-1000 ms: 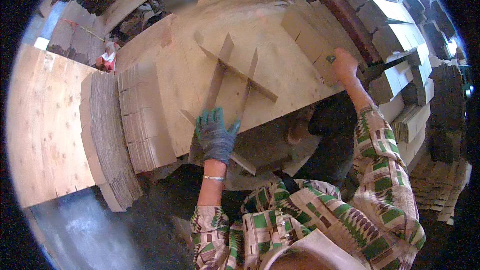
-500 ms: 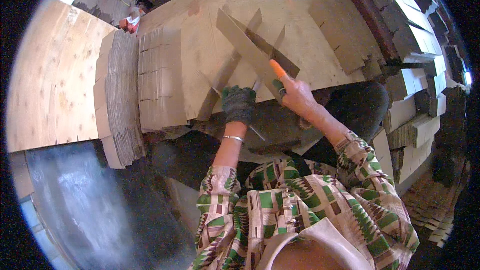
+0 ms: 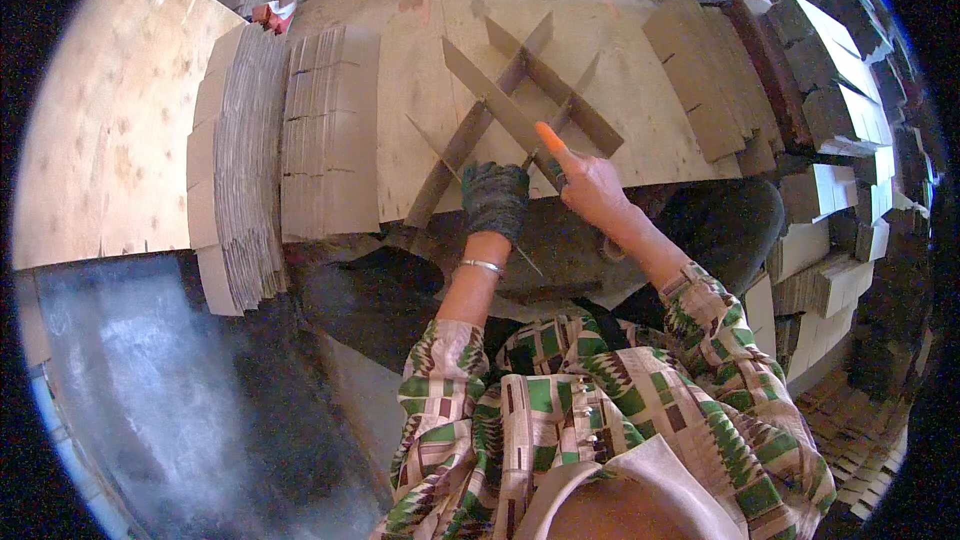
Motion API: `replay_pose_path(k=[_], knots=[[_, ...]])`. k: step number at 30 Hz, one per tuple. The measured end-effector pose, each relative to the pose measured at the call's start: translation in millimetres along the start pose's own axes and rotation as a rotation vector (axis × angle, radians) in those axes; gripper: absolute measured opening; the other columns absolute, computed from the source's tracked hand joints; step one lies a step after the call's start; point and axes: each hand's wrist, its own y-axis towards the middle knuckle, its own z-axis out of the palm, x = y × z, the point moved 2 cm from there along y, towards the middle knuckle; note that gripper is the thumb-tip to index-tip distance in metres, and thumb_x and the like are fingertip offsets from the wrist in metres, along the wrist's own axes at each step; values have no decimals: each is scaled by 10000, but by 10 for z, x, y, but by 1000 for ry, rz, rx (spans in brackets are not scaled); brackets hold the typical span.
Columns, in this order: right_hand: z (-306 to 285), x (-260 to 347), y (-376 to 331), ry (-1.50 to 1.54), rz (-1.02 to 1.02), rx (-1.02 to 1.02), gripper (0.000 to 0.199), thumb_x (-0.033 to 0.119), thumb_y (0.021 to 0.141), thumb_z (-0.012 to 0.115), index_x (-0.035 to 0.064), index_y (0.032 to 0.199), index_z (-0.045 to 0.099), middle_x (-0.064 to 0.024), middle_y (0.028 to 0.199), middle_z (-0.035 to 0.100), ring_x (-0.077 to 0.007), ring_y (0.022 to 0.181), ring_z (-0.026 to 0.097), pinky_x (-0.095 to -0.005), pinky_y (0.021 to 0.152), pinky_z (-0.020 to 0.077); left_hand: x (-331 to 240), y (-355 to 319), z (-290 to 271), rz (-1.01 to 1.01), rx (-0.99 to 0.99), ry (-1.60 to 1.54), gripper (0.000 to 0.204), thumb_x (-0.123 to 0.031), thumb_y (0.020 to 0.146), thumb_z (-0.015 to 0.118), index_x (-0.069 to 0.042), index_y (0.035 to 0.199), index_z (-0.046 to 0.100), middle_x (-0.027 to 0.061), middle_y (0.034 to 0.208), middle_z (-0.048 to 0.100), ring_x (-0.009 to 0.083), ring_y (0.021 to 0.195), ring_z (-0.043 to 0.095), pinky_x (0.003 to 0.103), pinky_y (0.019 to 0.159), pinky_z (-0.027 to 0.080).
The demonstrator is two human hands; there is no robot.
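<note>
Cardboard divider strips point(image 3: 520, 100) stand crossed in a lattice on the plywood tabletop point(image 3: 640, 90), near its front edge. Left hand point(image 3: 495, 198), gloved, is closed around the near ends of two strips; right hand point(image 3: 590, 185) pinches the long diagonal strip, orange-capped forefinger extended. Judgement: steady the lattice with the left, line slot over slot, then press straight down without bending.

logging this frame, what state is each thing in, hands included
interlocked brown cardboard divider strips: slotted crosswise, standing on edge
left hand in dark glove: gripping strips' near end
bare right hand: fingers on a strip
flat cardboard stack: lying, fanned
plywood table: bearing it all
</note>
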Motion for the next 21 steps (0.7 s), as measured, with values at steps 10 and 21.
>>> replay_pose_path(k=[10, 21], knots=[[51, 110, -9, -68, 25, 135, 972, -62, 717, 611, 201, 1584, 260, -182, 895, 702, -384, 763, 690, -498, 664, 550, 1, 64, -54, -184, 219, -101, 165, -260, 809, 655, -160, 887, 761, 114, 888, 720, 316, 930, 672, 482, 907, 462], [29, -109, -96, -45, 171, 266, 832, 51, 807, 607, 152, 1562, 272, -162, 808, 714, -388, 713, 693, -522, 631, 547, 197, -19, -258, -214, -262, -199, 419, -394, 910, 630, -71, 1174, 660, 231, 1130, 665, 418, 1133, 596, 525, 1071, 392]])
